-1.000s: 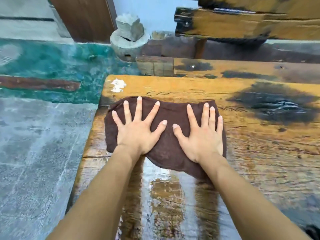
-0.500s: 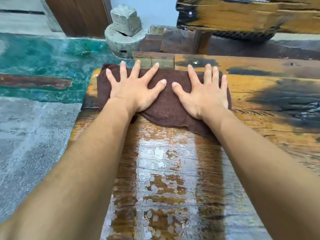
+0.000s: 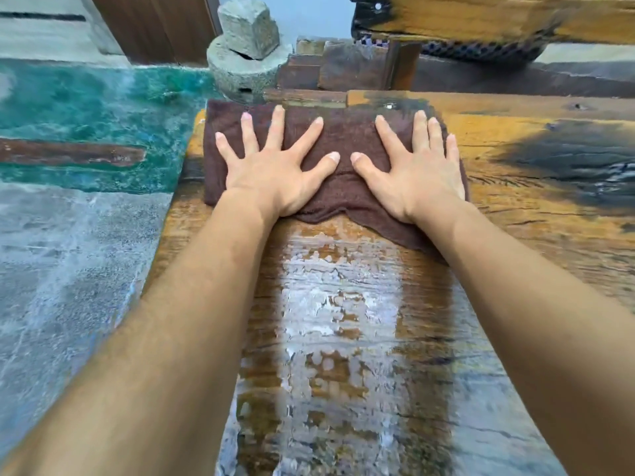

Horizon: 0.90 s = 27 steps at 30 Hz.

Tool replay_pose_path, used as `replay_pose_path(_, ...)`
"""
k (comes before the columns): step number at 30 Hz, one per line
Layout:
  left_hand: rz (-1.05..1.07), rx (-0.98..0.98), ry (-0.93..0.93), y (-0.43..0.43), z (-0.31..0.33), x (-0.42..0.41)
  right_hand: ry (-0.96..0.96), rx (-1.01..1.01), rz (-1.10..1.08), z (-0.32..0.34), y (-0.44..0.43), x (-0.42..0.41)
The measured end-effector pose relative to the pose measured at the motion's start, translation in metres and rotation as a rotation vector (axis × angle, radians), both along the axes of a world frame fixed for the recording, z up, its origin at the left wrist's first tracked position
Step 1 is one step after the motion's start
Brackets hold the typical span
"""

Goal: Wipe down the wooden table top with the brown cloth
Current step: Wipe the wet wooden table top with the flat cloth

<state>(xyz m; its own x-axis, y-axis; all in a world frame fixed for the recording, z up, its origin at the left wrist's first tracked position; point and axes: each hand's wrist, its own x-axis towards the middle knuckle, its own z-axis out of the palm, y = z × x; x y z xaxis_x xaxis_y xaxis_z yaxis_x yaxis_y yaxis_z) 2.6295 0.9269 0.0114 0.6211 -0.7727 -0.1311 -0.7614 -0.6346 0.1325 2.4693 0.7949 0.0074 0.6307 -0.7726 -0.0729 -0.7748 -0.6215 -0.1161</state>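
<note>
We are pressing our left hand (image 3: pixel 275 173) and right hand (image 3: pixel 417 173) flat, fingers splayed wide, on the brown cloth (image 3: pixel 343 139) at the table (image 3: pixel 515 214) far edge. Our palms are hiding the cloth's middle; beneath our right wrist its corner is blurring into shadow.

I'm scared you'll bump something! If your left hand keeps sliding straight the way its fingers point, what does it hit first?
Probably the round stone just past the table's far edge. The left hand lies flat on the brown cloth, fingers aimed there. Depth is hard to judge.
</note>
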Motion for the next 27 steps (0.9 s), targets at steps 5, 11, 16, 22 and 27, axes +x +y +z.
replay_pose_path(5,-0.007,0.022,0.022,0.041,0.0,-0.025,-0.012,0.009,0.021,0.0,0.038,-0.027)
replay_pose_path(11,-0.028,0.054,0.01,0.108,-0.002,-0.069,0.009,0.015,0.038,-0.002,0.103,-0.07)
replay_pose_path(16,-0.014,0.08,0.0,0.178,-0.004,-0.116,0.003,0.045,0.062,-0.003,0.17,-0.112)
replay_pose_path(22,0.006,0.118,0.041,0.264,-0.002,-0.169,0.012,0.083,0.094,-0.002,0.254,-0.163)
replay_pose_path(27,-0.003,0.141,0.049,0.324,0.004,-0.213,0.025,0.085,0.108,0.0,0.313,-0.204)
